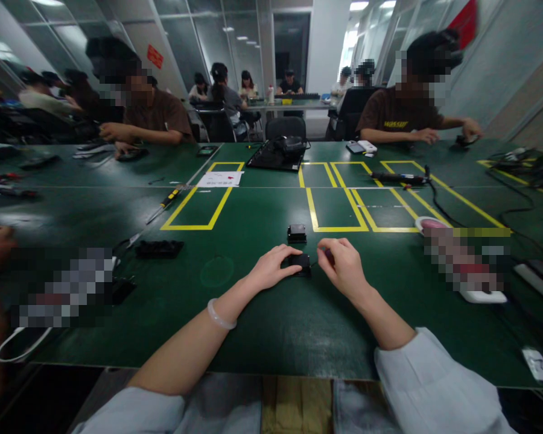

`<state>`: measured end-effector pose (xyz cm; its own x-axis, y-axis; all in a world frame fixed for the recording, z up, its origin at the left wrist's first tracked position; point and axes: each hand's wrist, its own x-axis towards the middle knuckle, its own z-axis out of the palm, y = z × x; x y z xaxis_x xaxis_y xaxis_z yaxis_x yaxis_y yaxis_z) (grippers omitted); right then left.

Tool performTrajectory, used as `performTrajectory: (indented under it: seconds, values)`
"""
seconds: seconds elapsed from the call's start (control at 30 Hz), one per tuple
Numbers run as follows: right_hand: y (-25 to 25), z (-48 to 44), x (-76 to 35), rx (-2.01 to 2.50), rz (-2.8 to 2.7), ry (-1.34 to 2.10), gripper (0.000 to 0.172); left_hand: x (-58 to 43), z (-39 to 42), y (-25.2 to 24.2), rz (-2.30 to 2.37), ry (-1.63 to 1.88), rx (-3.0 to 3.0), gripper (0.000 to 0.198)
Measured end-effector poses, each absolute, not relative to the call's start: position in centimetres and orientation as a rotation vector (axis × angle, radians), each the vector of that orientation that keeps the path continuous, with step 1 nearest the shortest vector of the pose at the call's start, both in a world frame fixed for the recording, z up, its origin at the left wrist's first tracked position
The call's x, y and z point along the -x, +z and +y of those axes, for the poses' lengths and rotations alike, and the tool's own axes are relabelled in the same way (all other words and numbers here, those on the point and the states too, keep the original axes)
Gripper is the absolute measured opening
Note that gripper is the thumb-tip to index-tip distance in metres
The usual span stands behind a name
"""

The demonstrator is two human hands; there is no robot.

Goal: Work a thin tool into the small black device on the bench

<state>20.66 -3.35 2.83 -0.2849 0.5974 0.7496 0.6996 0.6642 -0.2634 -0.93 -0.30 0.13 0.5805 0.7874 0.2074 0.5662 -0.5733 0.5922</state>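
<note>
Left hand [271, 266] — closed lightly on black block [304, 263], on green table [253, 319]. Right hand [345, 265] — fingers curled beside block, hold unclear. Step, apparently: close handwork at block's side; calls for steady left hold.

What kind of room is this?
Probably a workroom for small hand jobs: there's a big green table marked with yellow rectangles, what looks like a yellow-and-black screwdriver, and people in brown shirts sitting opposite.
</note>
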Motion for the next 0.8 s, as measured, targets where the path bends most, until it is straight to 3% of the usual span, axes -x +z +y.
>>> performTrajectory:
  seconds: [0.23,0.5,0.8]
  values:
    - [2.93,-3.48,-20.56,1.015,-1.972,-0.135,0.015,0.98,-0.23,-0.08,1.075,0.641,-2.349,0.036]
    - [3.03,-3.45,-20.65,1.004,-1.980,-0.179,0.006,0.97,-0.27,0.06,1.071,0.631,-2.358,0.035]
    - [2.80,-3.32,-20.76,1.022,-1.970,-0.179,0.007,0.94,-0.26,-0.08,1.075,0.642,-2.353,0.036]
